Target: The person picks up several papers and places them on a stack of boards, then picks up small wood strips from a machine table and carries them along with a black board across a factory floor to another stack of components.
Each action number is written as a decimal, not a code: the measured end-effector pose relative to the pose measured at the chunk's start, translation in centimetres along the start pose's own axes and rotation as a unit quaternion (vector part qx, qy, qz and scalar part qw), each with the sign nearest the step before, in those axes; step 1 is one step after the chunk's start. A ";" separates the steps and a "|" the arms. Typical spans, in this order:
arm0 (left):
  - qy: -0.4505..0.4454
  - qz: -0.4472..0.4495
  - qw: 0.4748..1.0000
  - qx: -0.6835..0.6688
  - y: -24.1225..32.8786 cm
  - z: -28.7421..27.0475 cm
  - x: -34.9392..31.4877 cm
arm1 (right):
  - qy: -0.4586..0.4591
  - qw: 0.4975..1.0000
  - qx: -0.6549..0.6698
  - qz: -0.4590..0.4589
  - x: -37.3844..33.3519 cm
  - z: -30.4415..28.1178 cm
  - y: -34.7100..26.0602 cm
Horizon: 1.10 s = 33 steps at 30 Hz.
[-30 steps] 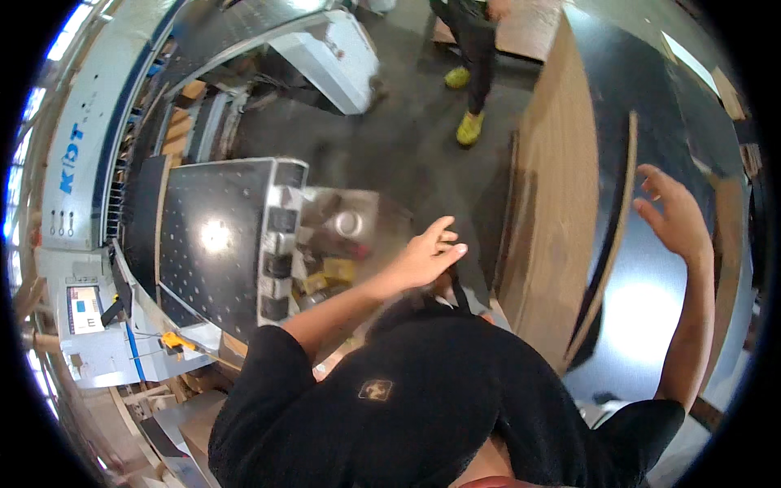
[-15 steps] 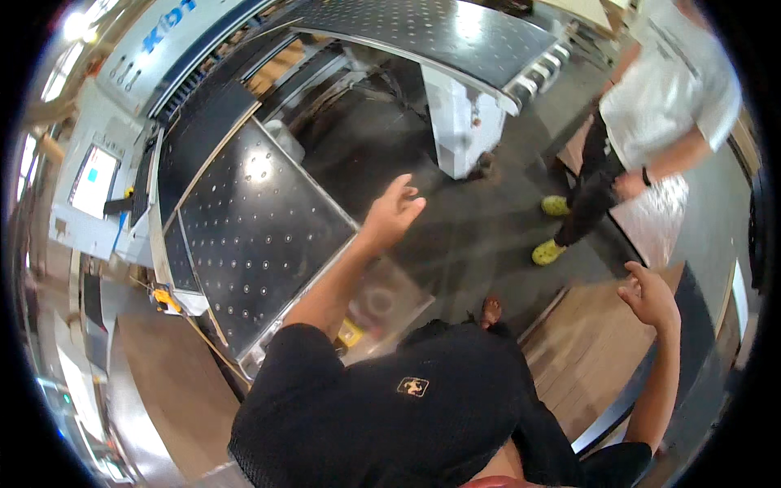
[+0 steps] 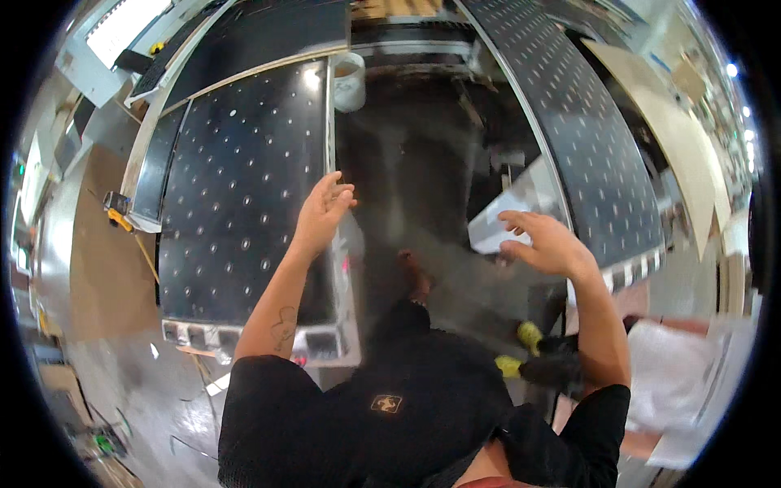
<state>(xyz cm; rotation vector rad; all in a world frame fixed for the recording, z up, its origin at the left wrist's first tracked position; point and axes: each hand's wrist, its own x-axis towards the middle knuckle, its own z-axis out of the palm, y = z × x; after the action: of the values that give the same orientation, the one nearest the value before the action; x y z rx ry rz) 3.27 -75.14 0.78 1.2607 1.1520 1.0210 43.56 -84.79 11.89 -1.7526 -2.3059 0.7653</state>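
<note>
My left hand [image 3: 325,215] hovers near the right edge of a black table [image 3: 215,191] dotted with small pale studs. Its fingers are partly spread and nothing is in them. Out over the gap on the other side is my right hand [image 3: 543,242], fingers apart and likewise holding nothing. Behind that hand, a white support leg [image 3: 517,207] stands under a second black studded table [image 3: 598,154]. Both forearms reach forward with bent elbows.
Between the tables runs a dark floor gap, with a white bucket [image 3: 350,85] at its far left. A co-worker in a white shirt [image 3: 671,378] and yellow-green shoes [image 3: 529,335] stands at right. A tape measure [image 3: 116,205] hangs at the left table's corner. Brown boards [image 3: 114,252] lie left.
My view has turned rightward and I have stepped into the gap between the tables. My right hand has come forward and inward. The co-worker now appears lower, at the right.
</note>
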 end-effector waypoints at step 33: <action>0.679 -0.025 0.715 -0.165 0.8 4.8 49.8 | 0.080 0.914 0.028 -0.398 106.4 -19.1 4.9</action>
<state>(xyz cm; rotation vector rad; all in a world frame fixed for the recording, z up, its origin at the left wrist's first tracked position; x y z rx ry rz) 15.88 -26.77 -2.12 -0.0413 1.8841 2.1031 22.80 21.29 6.23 -0.6717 -2.5131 0.4874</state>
